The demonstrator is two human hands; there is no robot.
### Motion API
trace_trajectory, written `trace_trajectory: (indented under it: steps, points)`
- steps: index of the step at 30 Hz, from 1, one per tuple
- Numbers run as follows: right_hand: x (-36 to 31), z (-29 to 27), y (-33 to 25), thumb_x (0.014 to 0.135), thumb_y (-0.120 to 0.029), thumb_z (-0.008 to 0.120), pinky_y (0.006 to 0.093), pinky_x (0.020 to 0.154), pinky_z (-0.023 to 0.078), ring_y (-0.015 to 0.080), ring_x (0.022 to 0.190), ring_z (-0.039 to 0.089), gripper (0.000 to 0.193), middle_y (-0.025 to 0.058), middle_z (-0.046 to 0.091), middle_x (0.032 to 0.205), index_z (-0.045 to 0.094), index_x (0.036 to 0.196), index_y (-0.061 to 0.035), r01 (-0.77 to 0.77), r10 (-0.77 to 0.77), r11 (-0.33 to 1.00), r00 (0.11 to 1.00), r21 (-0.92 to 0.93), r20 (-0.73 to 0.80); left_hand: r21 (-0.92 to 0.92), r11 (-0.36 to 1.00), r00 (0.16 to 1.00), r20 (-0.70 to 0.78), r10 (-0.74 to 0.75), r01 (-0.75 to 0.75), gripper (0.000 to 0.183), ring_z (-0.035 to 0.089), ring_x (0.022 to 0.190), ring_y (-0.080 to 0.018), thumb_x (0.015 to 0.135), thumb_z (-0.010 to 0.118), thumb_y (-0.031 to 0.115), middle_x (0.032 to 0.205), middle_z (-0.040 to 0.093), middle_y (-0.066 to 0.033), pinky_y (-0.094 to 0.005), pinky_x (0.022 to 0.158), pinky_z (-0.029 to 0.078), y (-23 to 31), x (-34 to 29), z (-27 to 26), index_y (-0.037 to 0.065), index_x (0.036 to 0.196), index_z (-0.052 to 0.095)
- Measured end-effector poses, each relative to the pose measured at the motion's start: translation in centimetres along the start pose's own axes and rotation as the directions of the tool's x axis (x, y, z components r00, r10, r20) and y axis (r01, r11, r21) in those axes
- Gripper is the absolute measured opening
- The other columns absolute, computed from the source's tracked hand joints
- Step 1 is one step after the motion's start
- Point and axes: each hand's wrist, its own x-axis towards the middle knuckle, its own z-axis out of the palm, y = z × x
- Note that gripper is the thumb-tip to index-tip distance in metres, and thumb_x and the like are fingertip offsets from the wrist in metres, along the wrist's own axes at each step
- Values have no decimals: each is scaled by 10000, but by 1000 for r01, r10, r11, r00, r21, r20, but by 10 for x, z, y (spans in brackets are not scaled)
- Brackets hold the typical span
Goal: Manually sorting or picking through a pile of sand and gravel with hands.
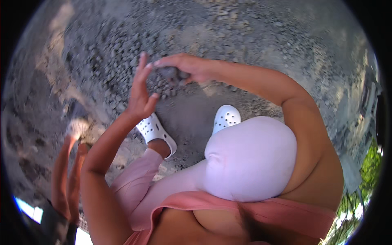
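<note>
My right hand point(190, 67) reaches in from the right, its fingers curled round some dark grey lumps point(173, 74) that look like damp earth or stones. Part of the lumps hides under its fingers. Facing it, my left hand point(142, 87) is held upright with fingers stretched and thumb apart, and nothing shows in its palm. The left fingertips come close to the right ones; whether they touch I cannot tell. Below both hands lies a wide spread of small, rounded grey lumps point(118, 67) on the ground.
My feet, in white clogs with holes point(157, 132), stand on dusty grey ground point(183, 114). My bent knee in pale trousers point(251, 159) rises at the right. Another person's bare limbs point(63, 175) show at the left edge. Green plants point(369, 171) are at the far right.
</note>
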Motion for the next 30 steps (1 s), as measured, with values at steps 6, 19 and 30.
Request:
trace_trajectory:
  steps: [6, 19, 30]
  points:
    - [-97, -66, 49, 703, -439, 687, 401, 734, 506, 290, 857, 583, 525, 88, 613, 941, 591, 1094, -102, 62, -678, 283, 719, -957, -154, 170, 978, 989, 66, -131, 118, 606, 164, 1403, -343, 934, 430, 405, 1517, 179, -168, -465, 1114, 154, -36, 29, -20, 86, 1429, 286]
    - [-515, -152, 305, 783, -529, 647, 679, 1033, 169, 425, 1387, 85, 880, 147, 105, 1523, 158, 1466, -263, -899, -179, 322, -367, 298, -913, 489, 816, 856, 233, -462, 308, 511, 198, 1369, -397, 899, 503, 294, 1473, 202, -235, -516, 1067, 224, -166, 3, -15, 132, 1373, 405]
    - [-170, -145, 140, 929, -396, 487, 518, 1074, 196, 364, 1341, 227, 519, 160, 297, 1424, 379, 1369, -143, -531, -846, 249, 288, -810, -449, 815, 580, 911, 243, -334, -5, 557, 262, 1296, -468, 867, 555, 332, 1420, 292, -247, -537, 1049, 246, -234, -59, -66, 85, 1346, 412]
